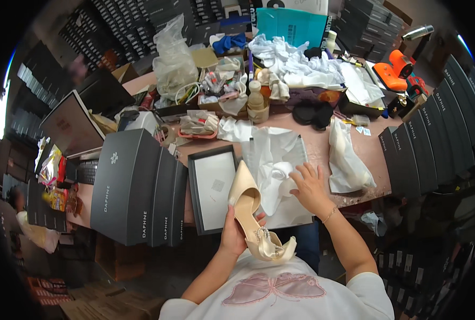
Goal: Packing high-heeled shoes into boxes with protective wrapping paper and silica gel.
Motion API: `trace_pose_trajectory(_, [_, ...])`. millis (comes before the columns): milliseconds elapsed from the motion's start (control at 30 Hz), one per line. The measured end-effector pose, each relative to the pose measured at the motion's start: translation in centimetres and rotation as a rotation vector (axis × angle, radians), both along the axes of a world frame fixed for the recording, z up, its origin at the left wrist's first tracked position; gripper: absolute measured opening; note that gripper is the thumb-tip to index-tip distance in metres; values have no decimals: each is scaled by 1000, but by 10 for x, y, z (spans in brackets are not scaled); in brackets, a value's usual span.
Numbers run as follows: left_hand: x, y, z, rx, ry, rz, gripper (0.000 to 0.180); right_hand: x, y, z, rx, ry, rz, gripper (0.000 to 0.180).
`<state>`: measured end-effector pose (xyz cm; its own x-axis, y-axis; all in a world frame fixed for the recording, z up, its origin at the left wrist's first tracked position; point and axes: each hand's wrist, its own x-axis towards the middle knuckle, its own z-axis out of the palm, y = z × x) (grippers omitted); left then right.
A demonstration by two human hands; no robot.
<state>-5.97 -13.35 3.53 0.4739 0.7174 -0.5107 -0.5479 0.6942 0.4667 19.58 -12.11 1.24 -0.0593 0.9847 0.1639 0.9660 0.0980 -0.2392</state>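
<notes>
The person's left hand (232,233) is closed around the waist of a cream pointed shoe (239,184), thumb on one side and fingertips showing on the other; the shoe is held above the near edge of the tabletop (318,140), toe pointing away from the body. This mid-length grip appears to balance the shoe and leave its toe and beaded strap (262,233) uncovered. The right hand (310,190) is empty, fingers spread over white tissue paper (272,146) in an open box (303,217); whether it touches the paper cannot be determined. The tissue presumably serves as cushioning. A dark-rimmed tray-like box part (214,184) lies just left, apparently within easy reach. A white-wrapped bundle (348,157) lies to the right. The tabletop is pinkish and worn at its near edge, its far side crowded with a plastic bag (174,66), a bottle (255,100) and an orange device (391,78). Dark boxes (124,184) stand at both ends; further box stacks (101,40) line the room behind.
</notes>
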Motion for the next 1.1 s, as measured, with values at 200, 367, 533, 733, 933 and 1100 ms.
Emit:
trace_pose_trajectory(200, [6, -4, 1, 24, 65, -68, 66, -8, 3, -13, -5, -13, 76, 23])
trace_pose_trajectory(367, [3, -11, -2, 80, -10, -15, 63, -28, -23, 49, -445, 1321, -118, 13])
trace_pose_trajectory(533, [21, -34, -2, 255, 137, -16, 50, -90, -16, 11, -92, 961, -159, 17])
trace_pose_trajectory(733, [0, -27, -11, -56, 127, 72, 41, -39, 1, 21, 83, 237, -124, 33])
trace_pose_trajectory(933, [-3, -16, -8, -161, 28, -15, 35, 4, 18, -11, 214, -147, -136, 20])
trace_pose_trajectory(1100, [-18, -17, -25, -269, 67, -50, 41, -34, -13, 64, 14, 740, -40, 23])
